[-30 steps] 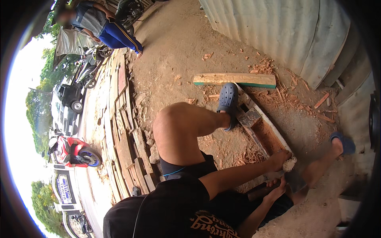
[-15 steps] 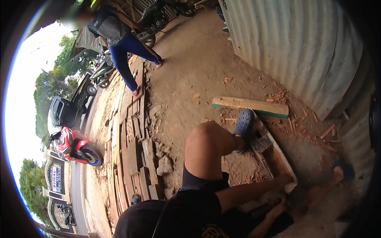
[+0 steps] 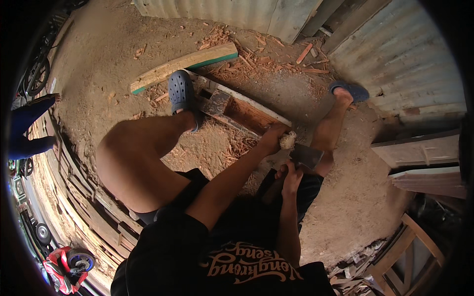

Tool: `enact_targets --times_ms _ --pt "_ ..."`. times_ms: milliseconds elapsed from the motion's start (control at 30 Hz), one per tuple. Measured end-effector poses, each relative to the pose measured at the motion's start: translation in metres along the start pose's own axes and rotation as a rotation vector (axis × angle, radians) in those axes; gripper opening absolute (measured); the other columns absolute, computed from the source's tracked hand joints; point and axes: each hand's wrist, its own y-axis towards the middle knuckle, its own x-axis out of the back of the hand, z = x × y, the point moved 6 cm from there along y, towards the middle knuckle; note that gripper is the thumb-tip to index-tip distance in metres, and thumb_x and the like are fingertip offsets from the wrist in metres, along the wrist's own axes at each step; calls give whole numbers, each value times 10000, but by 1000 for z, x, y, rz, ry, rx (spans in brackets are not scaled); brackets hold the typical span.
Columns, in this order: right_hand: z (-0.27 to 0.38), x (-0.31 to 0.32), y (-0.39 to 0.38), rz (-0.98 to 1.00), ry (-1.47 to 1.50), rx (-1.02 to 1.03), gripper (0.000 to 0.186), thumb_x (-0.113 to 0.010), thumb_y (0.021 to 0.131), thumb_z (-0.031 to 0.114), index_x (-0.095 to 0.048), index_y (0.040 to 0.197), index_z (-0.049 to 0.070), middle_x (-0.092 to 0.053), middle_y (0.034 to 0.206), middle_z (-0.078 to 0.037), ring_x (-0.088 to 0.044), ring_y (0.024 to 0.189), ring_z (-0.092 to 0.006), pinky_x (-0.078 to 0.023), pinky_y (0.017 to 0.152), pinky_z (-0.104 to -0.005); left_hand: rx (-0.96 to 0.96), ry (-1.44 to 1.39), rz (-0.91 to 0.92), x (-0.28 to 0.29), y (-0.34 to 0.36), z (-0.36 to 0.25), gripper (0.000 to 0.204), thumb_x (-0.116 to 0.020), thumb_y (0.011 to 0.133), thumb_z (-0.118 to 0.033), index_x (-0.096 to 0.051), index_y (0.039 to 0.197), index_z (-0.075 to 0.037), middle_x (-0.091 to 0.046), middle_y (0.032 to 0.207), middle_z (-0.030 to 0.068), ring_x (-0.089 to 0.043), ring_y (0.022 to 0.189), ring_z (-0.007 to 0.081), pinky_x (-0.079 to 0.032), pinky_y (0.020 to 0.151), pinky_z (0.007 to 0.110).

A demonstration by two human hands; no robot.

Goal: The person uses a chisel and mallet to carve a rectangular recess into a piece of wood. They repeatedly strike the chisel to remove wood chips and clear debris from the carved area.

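Observation:
My left hand point(image 3: 272, 139) is closed round a piece of wood whose pale, frayed, rounded end point(image 3: 287, 140) sticks out past the fist. It rests against the near end of a long wooden trough point(image 3: 224, 106) with a hollow middle. In my right hand point(image 3: 291, 178) is a hatchet point(image 3: 307, 157), its broad dark blade just below that frayed end and its handle pointing back towards my body. My left foot, in a blue clog point(image 3: 180, 90), presses on the trough's far end.
A thick timber point(image 3: 187, 66) with a green edge lies beyond the trough among wood shavings point(image 3: 256, 61). Corrugated metal sheets point(image 3: 400, 59) stand at the right, with boards point(image 3: 419, 150) nearer. Planks point(image 3: 74, 182) lie at the left, where another person's legs point(image 3: 29, 126) show.
My view has swung to the right, so the trough and both hands now sit nearer the middle. The hatchet blade shows clearly now. The left hand stays by the trough's end.

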Motion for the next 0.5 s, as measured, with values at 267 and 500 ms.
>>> enact_targets --times_ms 267,500 --pt "30 -11 -54 -61 -93 64 217 -610 899 198 -488 946 25 -478 649 -58 -487 482 -179 -421 455 -332 -171 -117 -90 -12 -21 5 526 -707 701 -30 -600 1215 -50 -574 1194 170 -475 1192 403 -362 1004 521" --pt "41 -32 -68 -80 -171 12 224 -602 920 224 -509 966 26 -483 644 -55 -486 465 -169 -419 429 -316 18 -169 -150 -19 -30 9 542 -643 657 98 -610 1158 -107 -576 1199 139 -433 1257 386 -255 1079 602"
